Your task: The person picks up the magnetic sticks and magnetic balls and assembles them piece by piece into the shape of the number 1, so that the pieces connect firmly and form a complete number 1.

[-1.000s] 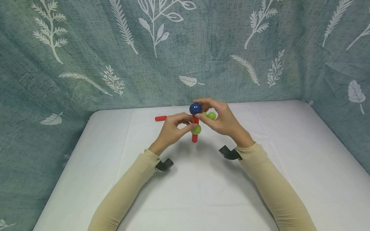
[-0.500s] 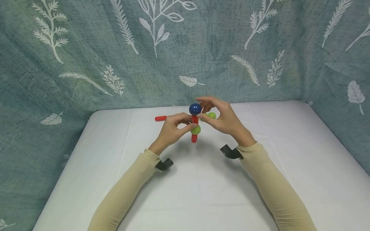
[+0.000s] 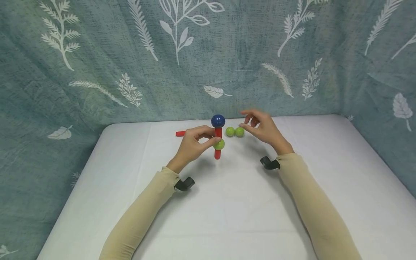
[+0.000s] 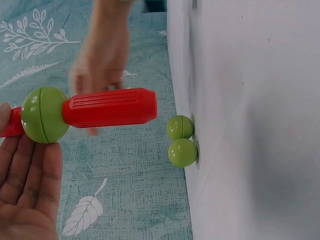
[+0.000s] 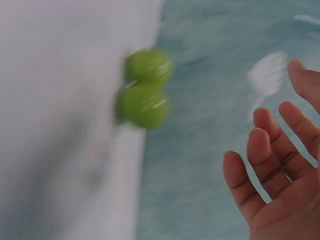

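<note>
The backdrop (image 3: 240,74) is blue-green fabric with a white leaf print, behind a table (image 3: 208,216) covered in white cloth. Two beige sleeves (image 3: 139,216) extend over the cloth, each with a black fitting (image 3: 184,184) at the wrist.

The left hand (image 3: 194,144) is clamped, thumb against fingers, on the ball-and-rod assembly (image 3: 219,133), gripping at its green ball (image 3: 220,145). The assembly stands upright near the table's far edge: dark blue ball (image 3: 218,121) on top, red rod, green ball, then a ridged lower red rod (image 4: 112,107). Whether its lower end touches the cloth cannot be determined.

The right hand (image 3: 264,127) holds nothing; thumb and fingertips are apart, fingers slightly bent, near the right-hand loose green ball (image 3: 239,132). A second loose green ball (image 3: 230,131) sits just beside it. A loose red rod (image 3: 180,133) lies on the cloth beyond the left hand.
</note>
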`<state>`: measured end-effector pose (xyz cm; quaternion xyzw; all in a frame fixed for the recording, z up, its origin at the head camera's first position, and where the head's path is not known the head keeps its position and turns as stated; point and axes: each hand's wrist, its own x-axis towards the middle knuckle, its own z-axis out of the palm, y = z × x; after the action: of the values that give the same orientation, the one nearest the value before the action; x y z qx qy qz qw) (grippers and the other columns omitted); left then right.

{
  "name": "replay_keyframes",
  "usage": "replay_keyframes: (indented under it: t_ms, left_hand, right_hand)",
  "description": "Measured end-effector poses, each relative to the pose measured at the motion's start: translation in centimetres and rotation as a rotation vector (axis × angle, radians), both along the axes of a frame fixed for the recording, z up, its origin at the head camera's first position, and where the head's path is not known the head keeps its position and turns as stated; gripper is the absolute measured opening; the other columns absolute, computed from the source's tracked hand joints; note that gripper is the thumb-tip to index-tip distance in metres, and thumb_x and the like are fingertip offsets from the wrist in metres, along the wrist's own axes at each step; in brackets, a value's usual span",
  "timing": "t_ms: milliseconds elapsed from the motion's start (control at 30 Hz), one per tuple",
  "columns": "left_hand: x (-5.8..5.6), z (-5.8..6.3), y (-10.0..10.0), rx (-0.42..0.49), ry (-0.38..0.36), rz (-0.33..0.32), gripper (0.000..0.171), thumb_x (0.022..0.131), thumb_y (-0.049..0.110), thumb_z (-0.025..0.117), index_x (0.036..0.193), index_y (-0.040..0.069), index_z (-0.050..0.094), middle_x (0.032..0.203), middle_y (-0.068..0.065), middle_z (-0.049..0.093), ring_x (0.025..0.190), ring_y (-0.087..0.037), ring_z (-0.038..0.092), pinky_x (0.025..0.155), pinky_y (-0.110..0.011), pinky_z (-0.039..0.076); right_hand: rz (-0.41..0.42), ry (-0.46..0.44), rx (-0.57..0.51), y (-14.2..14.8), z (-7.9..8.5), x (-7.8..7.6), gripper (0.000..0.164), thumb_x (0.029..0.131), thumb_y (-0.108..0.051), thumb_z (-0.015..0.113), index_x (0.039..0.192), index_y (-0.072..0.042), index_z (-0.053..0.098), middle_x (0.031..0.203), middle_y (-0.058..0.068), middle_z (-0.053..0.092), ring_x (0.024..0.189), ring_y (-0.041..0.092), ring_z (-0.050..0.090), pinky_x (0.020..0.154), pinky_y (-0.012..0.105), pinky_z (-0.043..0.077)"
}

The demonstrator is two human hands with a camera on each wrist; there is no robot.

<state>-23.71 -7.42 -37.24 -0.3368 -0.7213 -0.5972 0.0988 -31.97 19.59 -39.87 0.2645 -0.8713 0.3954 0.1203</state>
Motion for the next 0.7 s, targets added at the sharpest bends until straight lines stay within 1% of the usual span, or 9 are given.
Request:
replay_keyframes:
  t_ms: [67, 133, 200, 267, 367, 500, 700]
  left_hand:
    - [0.0, 0.0, 0.0, 0.003, -0.003, 0.002, 0.012, 0.085, -0.006, 0.071, 0.096, -0.009, 0.07, 0.09, -0.022, 0.07, 0.082, -0.009, 0.065, 0.082, -0.042, 0.057]
    - [-0.1, 0.0, 0.0, 0.002, -0.002, 0.004, 0.012, 0.085, -0.006, 0.071, 0.096, -0.009, 0.07, 0.09, -0.022, 0.07, 0.082, -0.009, 0.065, 0.081, -0.041, 0.058]
    - [-0.1, 0.0, 0.0, -0.002, 0.002, 0.005, 0.012, 0.085, -0.007, 0.071, 0.096, -0.01, 0.07, 0.09, -0.023, 0.07, 0.082, -0.01, 0.065, 0.081, -0.042, 0.057]
    - [-0.2, 0.0, 0.0, -0.002, 0.002, 0.007, 0.012, 0.084, -0.007, 0.071, 0.096, -0.01, 0.07, 0.089, -0.023, 0.07, 0.082, -0.011, 0.065, 0.081, -0.042, 0.057]
    - [-0.2, 0.0, -0.1, -0.002, 0.002, 0.01, 0.011, 0.084, -0.008, 0.071, 0.095, -0.01, 0.07, 0.088, -0.023, 0.07, 0.081, -0.012, 0.065, 0.081, -0.041, 0.057]
    - [-0.3, -0.1, -0.1, -0.005, -0.001, 0.012, 0.012, 0.084, -0.007, 0.071, 0.095, -0.01, 0.07, 0.089, -0.022, 0.07, 0.081, -0.012, 0.065, 0.081, -0.04, 0.057]
    - [-0.3, -0.2, -0.1, -0.01, -0.009, 0.009, 0.011, 0.085, -0.007, 0.071, 0.096, -0.009, 0.07, 0.089, -0.022, 0.07, 0.082, -0.011, 0.065, 0.081, -0.041, 0.057]
  right_hand:
    - [-0.041, -0.071, 0.064, 0.7, -1.1, -0.9, 0.041, 0.09, -0.021, 0.073, 0.128, -0.01, 0.062, 0.094, 0.007, 0.063, 0.069, 0.019, 0.052, 0.061, 0.029, 0.044]
    - [-0.059, -0.142, 0.116, 1.2, -2.0, -1.6, 0.043, 0.091, -0.021, 0.072, 0.13, -0.008, 0.061, 0.096, 0.009, 0.063, 0.07, 0.02, 0.052, 0.06, 0.029, 0.043]
    - [-0.06, -0.202, 0.162, 1.5, -2.6, -2.1, 0.045, 0.091, -0.022, 0.071, 0.131, -0.006, 0.06, 0.098, 0.011, 0.063, 0.072, 0.021, 0.051, 0.061, 0.031, 0.043]
    - [-0.041, -0.243, 0.191, 1.7, -3.0, -2.4, 0.046, 0.091, -0.023, 0.072, 0.131, -0.005, 0.059, 0.1, 0.013, 0.062, 0.074, 0.022, 0.052, 0.064, 0.033, 0.044]
    - [-0.015, -0.262, 0.221, 1.8, -3.4, -2.9, 0.047, 0.09, -0.023, 0.073, 0.131, -0.005, 0.059, 0.102, 0.013, 0.063, 0.075, 0.023, 0.053, 0.067, 0.034, 0.045]
    - [0.008, -0.267, 0.244, 1.8, -3.8, -3.3, 0.046, 0.09, -0.023, 0.073, 0.131, -0.007, 0.06, 0.102, 0.013, 0.063, 0.074, 0.022, 0.054, 0.068, 0.034, 0.046]
    - [0.034, -0.277, 0.252, 1.5, -4.1, -3.6, 0.041, 0.088, -0.023, 0.075, 0.126, -0.01, 0.064, 0.102, 0.012, 0.064, 0.077, 0.022, 0.053, 0.07, 0.034, 0.045]
